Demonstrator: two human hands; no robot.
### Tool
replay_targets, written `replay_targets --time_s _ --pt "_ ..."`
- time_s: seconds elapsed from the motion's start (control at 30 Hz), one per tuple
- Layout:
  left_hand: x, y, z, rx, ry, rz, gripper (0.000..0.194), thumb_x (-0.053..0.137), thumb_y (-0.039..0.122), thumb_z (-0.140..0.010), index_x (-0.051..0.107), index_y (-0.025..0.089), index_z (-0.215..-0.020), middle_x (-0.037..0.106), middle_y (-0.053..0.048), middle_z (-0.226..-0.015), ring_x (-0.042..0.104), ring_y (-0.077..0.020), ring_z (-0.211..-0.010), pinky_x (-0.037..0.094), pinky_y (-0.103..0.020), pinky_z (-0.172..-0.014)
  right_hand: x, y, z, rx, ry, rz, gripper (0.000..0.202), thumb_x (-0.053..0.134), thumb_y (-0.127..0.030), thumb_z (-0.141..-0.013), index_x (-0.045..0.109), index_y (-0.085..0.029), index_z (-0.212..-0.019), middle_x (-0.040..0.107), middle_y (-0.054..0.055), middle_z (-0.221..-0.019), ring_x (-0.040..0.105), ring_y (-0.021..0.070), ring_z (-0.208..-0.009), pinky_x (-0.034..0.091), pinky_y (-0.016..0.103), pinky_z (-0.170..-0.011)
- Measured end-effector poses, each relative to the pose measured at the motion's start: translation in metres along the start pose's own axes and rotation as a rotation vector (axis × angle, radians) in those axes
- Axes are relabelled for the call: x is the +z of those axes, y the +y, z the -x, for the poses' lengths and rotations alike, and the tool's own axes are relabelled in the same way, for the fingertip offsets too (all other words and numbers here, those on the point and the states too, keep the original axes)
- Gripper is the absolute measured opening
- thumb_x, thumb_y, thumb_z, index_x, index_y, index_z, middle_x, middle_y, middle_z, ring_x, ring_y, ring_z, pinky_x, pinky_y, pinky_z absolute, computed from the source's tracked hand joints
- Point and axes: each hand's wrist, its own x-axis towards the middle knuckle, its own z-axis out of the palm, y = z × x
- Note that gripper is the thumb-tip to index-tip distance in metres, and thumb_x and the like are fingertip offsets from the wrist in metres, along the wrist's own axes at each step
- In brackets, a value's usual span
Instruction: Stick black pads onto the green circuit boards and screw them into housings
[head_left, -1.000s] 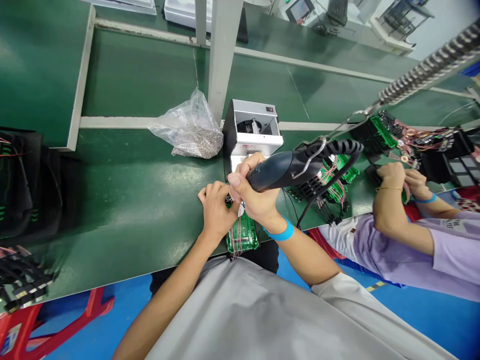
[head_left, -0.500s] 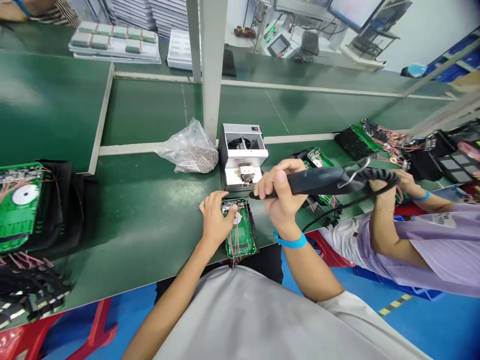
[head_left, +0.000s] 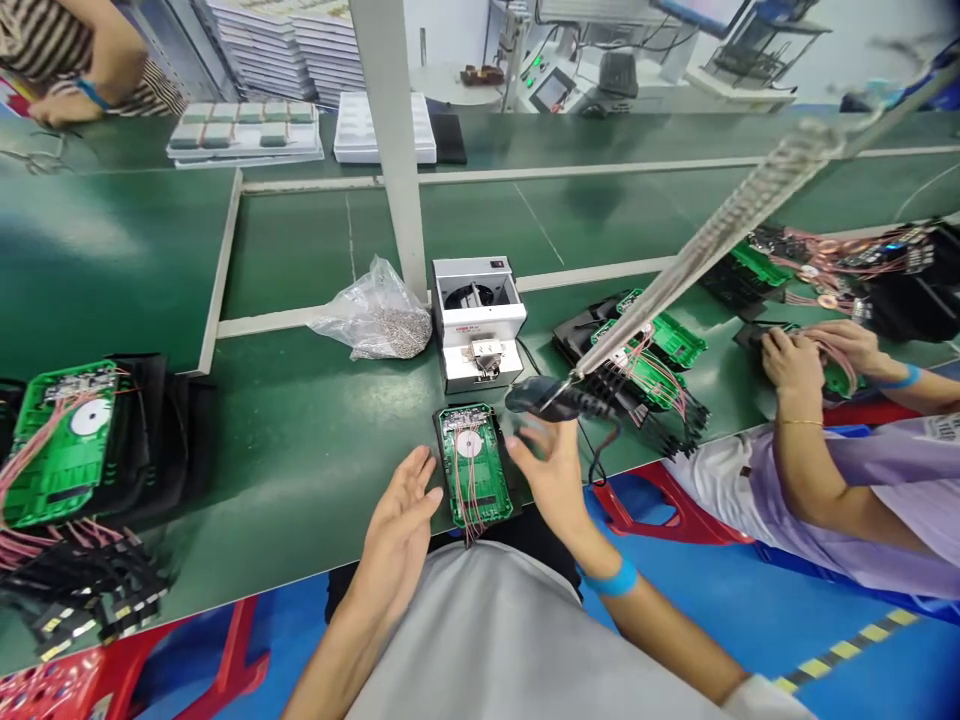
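A green circuit board in a black housing lies on the bench right in front of me, with a white disc and pink wires running toward my body. My left hand is beside its left edge, fingers apart and holding nothing. To the right of the board, my right hand is open, fingers spread. Just above those fingers a black electric screwdriver hangs from a coiled spring, tilted and partly end-on. Beyond the board stands a screw feeder with a metal outlet at its front.
A plastic bag of screws sits left of the feeder. Stacked housings with boards are at the left, and more boards at the right. A co-worker's hands work farther right. A white post rises behind the feeder.
My right hand has let go of the screwdriver, which now hangs from its spring. My left hand has come off the board to its left side. The view has shifted slightly.
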Motion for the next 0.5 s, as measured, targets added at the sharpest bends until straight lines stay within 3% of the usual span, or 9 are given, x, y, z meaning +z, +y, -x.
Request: replay_targets --time_s 0.13,0.27,0.37,0.5 --pt "0.009 0.001 -0.008 -0.010 0.033 0.039 0.074 0.088 0.033 -0.076 0.061 0.027 -0.145 0.045 -0.009 -0.175 0.037 -0.0289 -0.169 0.024 -0.052 -0.146 -0.001 0.017 0.035 0.175 -0.224 -0.059 0.068 0.075 -0.047 -0.089 0.062 -0.027 -0.152 0.057 0.010 -0.163 0.059 0.0259 -0.152 0.056 0.047 -0.130" --pt "0.018 0.005 -0.015 -0.023 0.055 0.005 0.082 0.084 0.033 -0.073 0.053 0.021 -0.148 0.049 -0.015 -0.170 0.049 -0.0340 -0.158 0.035 -0.057 -0.138 -0.006 0.023 0.047 0.230 -0.212 -0.082 0.077 0.080 -0.057 -0.083 0.067 -0.023 -0.151 0.055 0.011 -0.167 0.052 0.0324 -0.160 0.051 0.053 -0.134" --pt "0.020 0.006 -0.021 0.113 -0.055 -0.267 0.082 0.078 0.031 -0.076 0.055 0.017 -0.154 0.058 -0.017 -0.161 0.055 -0.0340 -0.150 0.039 -0.055 -0.137 -0.001 0.031 0.053 0.257 -0.212 -0.137 0.085 0.085 -0.060 -0.080 0.064 -0.025 -0.155 0.053 0.009 -0.170 0.050 0.0341 -0.162 0.043 0.058 -0.139" --pt "0.007 0.004 -0.029 0.344 0.030 -0.715 0.088 0.070 0.030 -0.086 0.045 0.019 -0.169 0.053 -0.014 -0.167 0.048 -0.0312 -0.159 0.031 -0.052 -0.144 0.012 0.036 0.066 0.281 -0.276 -0.217 0.093 0.088 -0.062 -0.078 0.060 -0.026 -0.159 0.049 0.008 -0.173 0.053 0.0335 -0.161 0.048 0.050 -0.135"
